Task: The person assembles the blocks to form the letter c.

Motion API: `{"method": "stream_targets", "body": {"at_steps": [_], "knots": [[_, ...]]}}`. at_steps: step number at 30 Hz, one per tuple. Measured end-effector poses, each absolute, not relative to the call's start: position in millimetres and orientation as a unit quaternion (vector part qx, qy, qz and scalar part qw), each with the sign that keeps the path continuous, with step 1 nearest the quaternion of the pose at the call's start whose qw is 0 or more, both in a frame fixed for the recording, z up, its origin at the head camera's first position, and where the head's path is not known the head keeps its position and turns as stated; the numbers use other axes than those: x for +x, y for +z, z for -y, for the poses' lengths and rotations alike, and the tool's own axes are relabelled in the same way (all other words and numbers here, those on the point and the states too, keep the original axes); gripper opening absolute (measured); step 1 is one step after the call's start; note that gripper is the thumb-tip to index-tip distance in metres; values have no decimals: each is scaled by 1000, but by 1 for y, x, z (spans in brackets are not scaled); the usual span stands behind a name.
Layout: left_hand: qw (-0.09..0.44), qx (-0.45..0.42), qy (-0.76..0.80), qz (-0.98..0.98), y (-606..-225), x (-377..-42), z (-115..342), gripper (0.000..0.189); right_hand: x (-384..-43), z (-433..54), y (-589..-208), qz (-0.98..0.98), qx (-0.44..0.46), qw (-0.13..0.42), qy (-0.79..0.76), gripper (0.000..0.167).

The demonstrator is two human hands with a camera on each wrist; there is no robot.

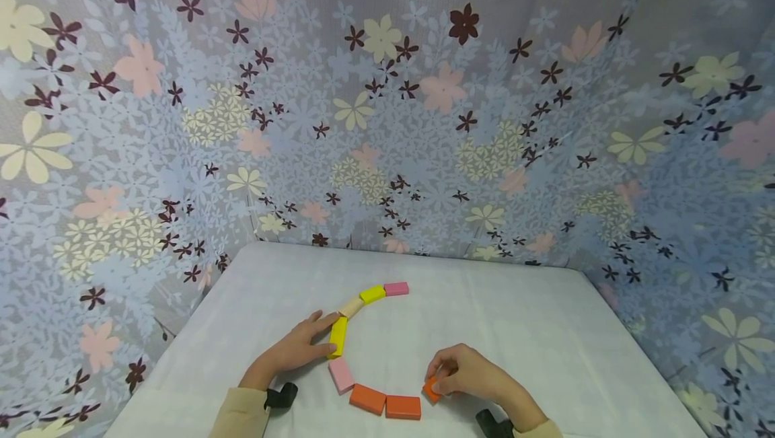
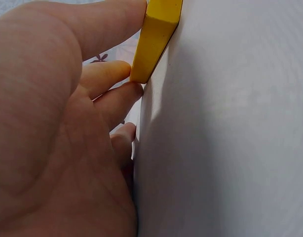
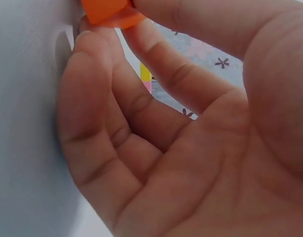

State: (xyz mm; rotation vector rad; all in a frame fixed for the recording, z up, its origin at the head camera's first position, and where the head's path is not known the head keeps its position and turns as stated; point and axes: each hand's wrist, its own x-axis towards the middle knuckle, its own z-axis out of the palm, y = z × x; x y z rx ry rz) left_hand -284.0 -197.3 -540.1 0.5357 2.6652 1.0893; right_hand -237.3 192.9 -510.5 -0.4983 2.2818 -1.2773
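Note:
A curved row of coloured wooden blocks lies on the white-covered table. My left hand (image 1: 297, 348) is at its left side and holds a yellow block (image 1: 338, 338), thumb at the near end and fingertips at the far end. That same yellow block (image 2: 154, 44) shows between thumb and fingers in the left wrist view. At the row's near right end, my right hand (image 1: 472, 376) pinches an orange block (image 1: 430, 391) between thumb and fingers. A small gap parts it from another orange block (image 1: 403, 408). The right wrist view shows the pinched orange block (image 3: 106, 11) at its top edge.
Beyond the left hand, the row runs on through a natural wood block (image 1: 352, 307), a second yellow block (image 1: 372, 294) and a pink block (image 1: 396, 288). Nearer stand another pink block (image 1: 342, 375) and an orange block (image 1: 367, 399). A flowered curtain (image 1: 387, 122) surrounds the table.

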Motion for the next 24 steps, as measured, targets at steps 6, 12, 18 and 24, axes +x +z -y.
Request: {"method": "stream_targets", "body": {"at_steps": [6, 12, 18, 24], "knots": [[109, 184, 370, -904, -541, -284, 200, 70, -235, -189, -510, -828, -192, 240, -468, 14], [110, 184, 372, -903, -543, -282, 201, 71, -234, -186, -513, -828, -185, 250, -465, 11], [107, 193, 378, -899, -540, -282, 200, 69, -232, -184, -512, -831, -184, 252, -460, 10], [109, 191, 377, -900, -540, -284, 199, 69, -229, -183, -506, -833, -192, 251, -455, 12]]}}
